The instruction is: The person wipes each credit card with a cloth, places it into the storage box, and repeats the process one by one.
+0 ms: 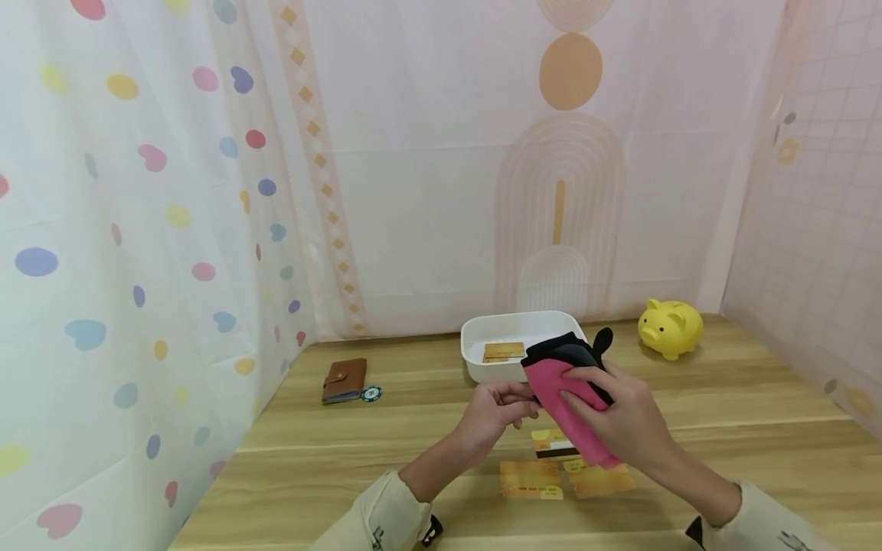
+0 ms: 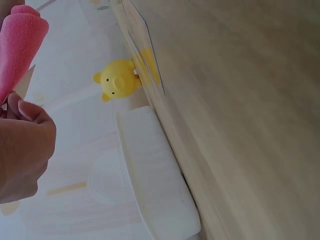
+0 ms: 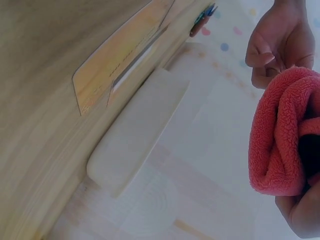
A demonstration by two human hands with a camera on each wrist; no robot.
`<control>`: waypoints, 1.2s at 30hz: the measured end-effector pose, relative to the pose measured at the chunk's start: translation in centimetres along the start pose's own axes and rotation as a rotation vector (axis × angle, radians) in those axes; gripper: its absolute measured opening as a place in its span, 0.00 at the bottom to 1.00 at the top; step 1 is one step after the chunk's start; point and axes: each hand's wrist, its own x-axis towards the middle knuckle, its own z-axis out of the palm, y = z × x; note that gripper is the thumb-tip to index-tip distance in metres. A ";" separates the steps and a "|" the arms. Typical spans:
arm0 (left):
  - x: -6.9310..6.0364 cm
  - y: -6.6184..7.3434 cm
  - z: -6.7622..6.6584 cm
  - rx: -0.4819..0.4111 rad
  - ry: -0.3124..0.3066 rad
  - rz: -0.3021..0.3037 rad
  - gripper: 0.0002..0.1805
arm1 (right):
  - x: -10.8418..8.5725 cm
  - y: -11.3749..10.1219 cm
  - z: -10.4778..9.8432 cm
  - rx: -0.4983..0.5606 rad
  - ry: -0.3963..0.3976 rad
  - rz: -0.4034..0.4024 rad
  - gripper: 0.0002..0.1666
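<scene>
My right hand grips a folded pink fleece cloth with a black side and a black loop. Close to the cloth's left edge, my left hand has its fingers curled. In the left wrist view it seems to pinch a thin, card-like piece, mostly hidden by the pink cloth. Below the hands, yellow-orange cards lie on the table: one at left, another at right, and one with a dark stripe behind them, partly covered by the cloth.
Behind the hands stands a white bin with yellow-orange cards inside. A brown wallet lies at left beside a poker chip. At the back right sits a yellow piggy bank. Curtains enclose the wooden table.
</scene>
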 end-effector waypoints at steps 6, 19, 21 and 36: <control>0.1 -0.2 -0.2 0.016 0.062 -0.004 0.07 | 0.0 0.7 0.1 -0.043 -0.012 0.009 0.21; 0.1 0.1 -1.0 0.072 0.110 -0.006 0.10 | -0.1 2.4 -0.1 -0.075 -0.016 0.063 0.19; 0.1 0.1 -1.1 0.071 0.118 -0.004 0.10 | -0.1 2.7 -0.2 -0.071 -0.017 0.072 0.19; 1.2 0.4 -1.9 -0.005 0.241 -0.026 0.09 | -0.6 4.8 -0.9 -0.085 -0.030 0.200 0.16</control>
